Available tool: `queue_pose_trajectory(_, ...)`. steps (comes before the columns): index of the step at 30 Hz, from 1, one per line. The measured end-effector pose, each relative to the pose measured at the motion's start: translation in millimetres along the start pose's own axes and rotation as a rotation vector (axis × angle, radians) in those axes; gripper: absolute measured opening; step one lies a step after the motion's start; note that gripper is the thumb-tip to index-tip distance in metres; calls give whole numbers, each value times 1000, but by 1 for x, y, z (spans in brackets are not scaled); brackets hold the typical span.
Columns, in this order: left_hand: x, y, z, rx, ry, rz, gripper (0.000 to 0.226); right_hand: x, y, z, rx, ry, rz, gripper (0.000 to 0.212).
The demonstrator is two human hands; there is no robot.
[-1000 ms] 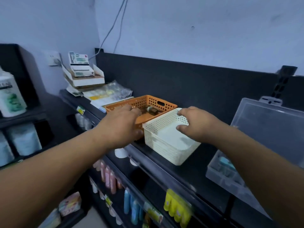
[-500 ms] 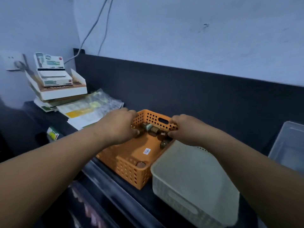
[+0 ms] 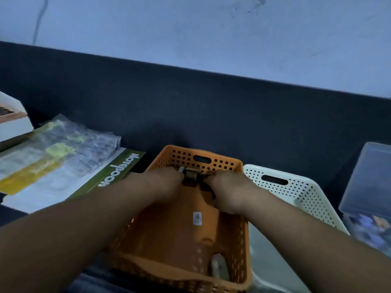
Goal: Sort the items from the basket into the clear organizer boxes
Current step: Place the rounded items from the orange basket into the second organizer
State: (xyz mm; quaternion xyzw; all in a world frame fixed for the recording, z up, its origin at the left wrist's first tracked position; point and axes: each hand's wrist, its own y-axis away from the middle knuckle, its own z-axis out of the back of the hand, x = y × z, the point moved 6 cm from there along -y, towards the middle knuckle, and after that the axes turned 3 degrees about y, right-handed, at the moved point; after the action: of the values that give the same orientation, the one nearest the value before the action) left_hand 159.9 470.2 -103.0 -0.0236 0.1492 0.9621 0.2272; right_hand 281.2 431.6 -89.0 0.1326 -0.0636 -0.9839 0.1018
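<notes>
Left hand (image 3: pixel 167 183) and right hand (image 3: pixel 229 192) reach small items (image 3: pixel 190 176) in the basket (image 3: pixel 211 160). I can't tell their grip, and I judge sorting barely begun.

A pale, bluish wall (image 3: pixel 190 28) rose behind, scuffed with faint marks, a thin cable (image 3: pixel 39 20) hanging down its left side. Below it ran a dark panel (image 3: pixel 190 106), and the light was dim.

Left hand (image 3: pixel 163 182), right hand (image 3: pixel 229 191) inside orange perforated plastic basket (image 3: pixel 224 163), meeting at small brown bottle (image 3: pixel 191 176) by far wall; finger grip hidden. White perforated plastic basket (image 3: pixel 296 187) just beside, right.
</notes>
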Motion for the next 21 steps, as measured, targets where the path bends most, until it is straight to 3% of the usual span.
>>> queue_pose_trajectory(3, -3, -3, -1, 2, -12, -81, 38, 4, -4, -6, 74, 62, -19, 33)
queue_pose_trajectory(7, -9, -1, -5, 89, 128, -141, 45, 9, -1, 0, 144, -40, -16, 32)
queue_pose_trajectory(11, -14, 0, -10, 83, 128, -163, 55, 17, -1, -9, 249, 69, -21, 37)
queue_pose_trajectory(17, -20, -1, -10, 69, 206, -215, 54, 10, 10, 9, 87, -284, -72, 39)
queue_pose_trajectory(21, -14, 0, 16, 38, 426, -310, 22, -5, 22, 26, -49, -597, -122, 32)
